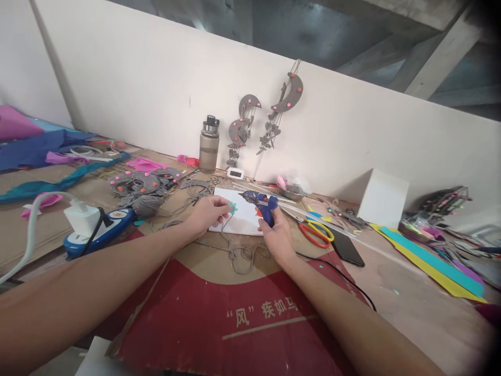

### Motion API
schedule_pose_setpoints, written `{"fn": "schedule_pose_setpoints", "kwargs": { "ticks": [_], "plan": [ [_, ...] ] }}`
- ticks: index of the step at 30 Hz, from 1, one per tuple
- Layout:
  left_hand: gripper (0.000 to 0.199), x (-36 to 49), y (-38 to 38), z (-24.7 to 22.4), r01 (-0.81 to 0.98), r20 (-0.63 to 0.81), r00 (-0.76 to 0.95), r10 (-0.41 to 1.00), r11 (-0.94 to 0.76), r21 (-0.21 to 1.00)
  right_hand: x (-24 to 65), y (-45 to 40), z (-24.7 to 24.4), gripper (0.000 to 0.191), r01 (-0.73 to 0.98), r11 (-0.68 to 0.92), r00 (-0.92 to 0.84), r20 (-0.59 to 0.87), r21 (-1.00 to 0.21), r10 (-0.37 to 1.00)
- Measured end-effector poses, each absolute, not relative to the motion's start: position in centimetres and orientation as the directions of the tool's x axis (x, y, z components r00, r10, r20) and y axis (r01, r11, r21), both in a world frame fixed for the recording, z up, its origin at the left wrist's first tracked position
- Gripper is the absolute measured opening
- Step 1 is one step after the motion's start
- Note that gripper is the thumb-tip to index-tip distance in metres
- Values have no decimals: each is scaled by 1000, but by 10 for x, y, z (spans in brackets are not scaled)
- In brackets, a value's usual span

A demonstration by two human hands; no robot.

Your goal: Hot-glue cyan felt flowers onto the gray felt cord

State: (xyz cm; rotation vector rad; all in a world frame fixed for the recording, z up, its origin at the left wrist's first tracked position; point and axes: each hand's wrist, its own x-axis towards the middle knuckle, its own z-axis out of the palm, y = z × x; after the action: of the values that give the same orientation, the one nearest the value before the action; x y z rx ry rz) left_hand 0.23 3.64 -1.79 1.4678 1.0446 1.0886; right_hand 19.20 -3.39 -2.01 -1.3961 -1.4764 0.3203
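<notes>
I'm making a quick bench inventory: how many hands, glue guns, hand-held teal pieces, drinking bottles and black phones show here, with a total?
Hands: 2, the left hand and right hand
Glue gun: 1, in the right hand
Teal piece: 1, in the left hand
Bottle: 1
Black phone: 1
Total: 6

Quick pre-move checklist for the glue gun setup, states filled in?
1. Glue gun gripped in right hand: ok.
2. Teal piece pinched in left hand: ok.
3. Nozzle well clear of left hand: not ok, looks close.
4. Grey cord untangled: not ok, loosely looped in front of the white pad.
5. Scissors out of the way: ok, lying to the right of the right hand.
6. Glue hot: cannot tell.
</notes>
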Motion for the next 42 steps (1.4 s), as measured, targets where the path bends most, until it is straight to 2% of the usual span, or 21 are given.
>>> {"fn": "schedule_pose_setpoints", "kwargs": {
  "ticks": [7, 17, 26, 42],
  "plan": [
    [23, 4, 42, -24, -25, 122, 187, 975, -120, 993, 186, -38, -26, 32, 508, 399, 156, 537, -763, 829],
    [24, 0, 53, -29, -153, 157, 148, 976, -135, 979, 182, -46, -19, 33, 625, 415, 27, 549, -661, 835],
    [21, 1, 51, -27, -144, 168, 147, 975, -146, 979, 182, -44, -21, 37, 705, 386, 9, 552, -595, 834],
    [22, 2, 46, -22, -131, 135, 144, 980, -116, 985, 183, -43, -24, 37, 733, 362, 1, 534, -575, 846]
  ]
}}
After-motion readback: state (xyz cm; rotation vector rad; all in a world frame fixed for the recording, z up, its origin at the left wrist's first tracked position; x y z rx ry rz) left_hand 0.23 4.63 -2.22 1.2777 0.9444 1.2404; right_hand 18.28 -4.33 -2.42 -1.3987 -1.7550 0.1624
